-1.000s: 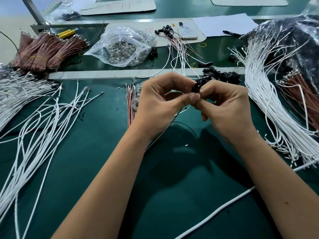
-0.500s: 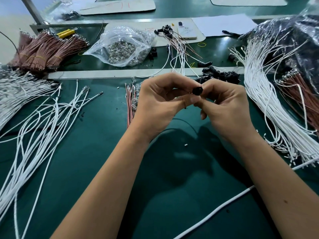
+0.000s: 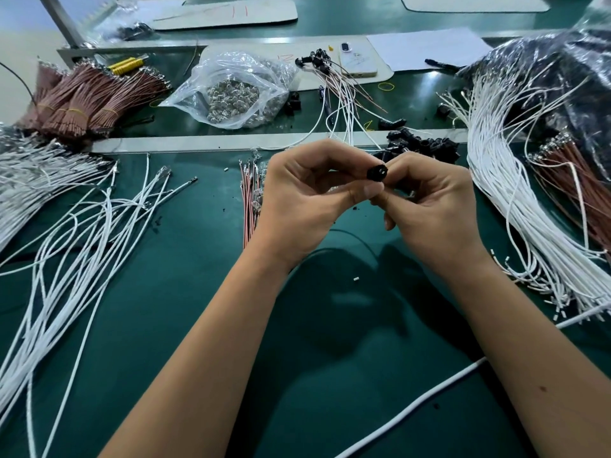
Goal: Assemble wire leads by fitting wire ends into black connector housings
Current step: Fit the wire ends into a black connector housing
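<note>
Both hands meet above the middle of the green mat [image 3: 198, 325]. My right hand [image 3: 433, 219] pinches a small round black connector housing [image 3: 377, 172] between thumb and forefinger, its open end facing me. My left hand [image 3: 301, 206] has its fingers curled, with the thumb tip pressed against the right hand just below the housing. Whatever wire end the left fingers hold is hidden. A pile of loose black housings [image 3: 426, 145] lies just behind my hands. A small bunch of pink wires [image 3: 249, 196] lies left of my left hand.
Loose white wires [image 3: 82, 233] spread over the left of the mat, and a thick white bundle [image 3: 515, 200] lies on the right. Brown wire bundles [image 3: 86, 97], a clear bag of metal terminals [image 3: 234, 94], finished leads [image 3: 337, 90] and a phone [image 3: 358, 61] lie behind.
The black housing has turned in my right fingers, so its round open end now faces me. Both hands stay together in about the same place.
</note>
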Motion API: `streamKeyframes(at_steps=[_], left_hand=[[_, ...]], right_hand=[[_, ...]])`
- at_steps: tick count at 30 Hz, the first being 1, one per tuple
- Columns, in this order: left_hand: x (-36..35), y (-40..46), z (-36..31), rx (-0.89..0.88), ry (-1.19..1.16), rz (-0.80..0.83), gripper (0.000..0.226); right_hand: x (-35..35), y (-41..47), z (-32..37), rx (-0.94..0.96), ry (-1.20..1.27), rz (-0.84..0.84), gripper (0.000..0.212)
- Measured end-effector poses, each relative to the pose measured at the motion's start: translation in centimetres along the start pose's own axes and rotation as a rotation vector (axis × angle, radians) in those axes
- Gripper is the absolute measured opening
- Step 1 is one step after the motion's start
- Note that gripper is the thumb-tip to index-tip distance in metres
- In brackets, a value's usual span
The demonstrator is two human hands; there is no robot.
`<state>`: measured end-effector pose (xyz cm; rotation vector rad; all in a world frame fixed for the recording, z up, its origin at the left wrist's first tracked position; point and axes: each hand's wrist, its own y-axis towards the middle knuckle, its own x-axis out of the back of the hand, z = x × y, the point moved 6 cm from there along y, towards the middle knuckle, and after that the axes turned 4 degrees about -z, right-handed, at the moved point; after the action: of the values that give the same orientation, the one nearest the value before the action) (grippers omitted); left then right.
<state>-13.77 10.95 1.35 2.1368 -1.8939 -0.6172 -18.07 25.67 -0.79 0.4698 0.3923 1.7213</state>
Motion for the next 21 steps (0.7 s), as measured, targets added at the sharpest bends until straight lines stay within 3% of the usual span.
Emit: streamKeyframes(at_steps=[10,15,17,21], left_hand=[[0.5,0.2,1.1,0.078,0.041,-0.059,0.020],[1.2,0.5,1.5,0.089,0.110,-0.118,0.018],[1.3,0.4,1.7,0.097,0.159,-0.108,0.016],[1.0,0.1,2.4,0.121,0.259,-0.076,0.019]], right_hand=[[-0.1,-0.3,-0.2,-0.033,-0.101,-0.016,0.030],[-0.3,-0.2,-0.1,-0.117,0.023,0.063,0.009],[-0.1,-0.1,0.0,-0.148,0.145,0.047,0.012],[0.2,0.0,-0.1,-0.152,0.105,-0.007,0.005]])
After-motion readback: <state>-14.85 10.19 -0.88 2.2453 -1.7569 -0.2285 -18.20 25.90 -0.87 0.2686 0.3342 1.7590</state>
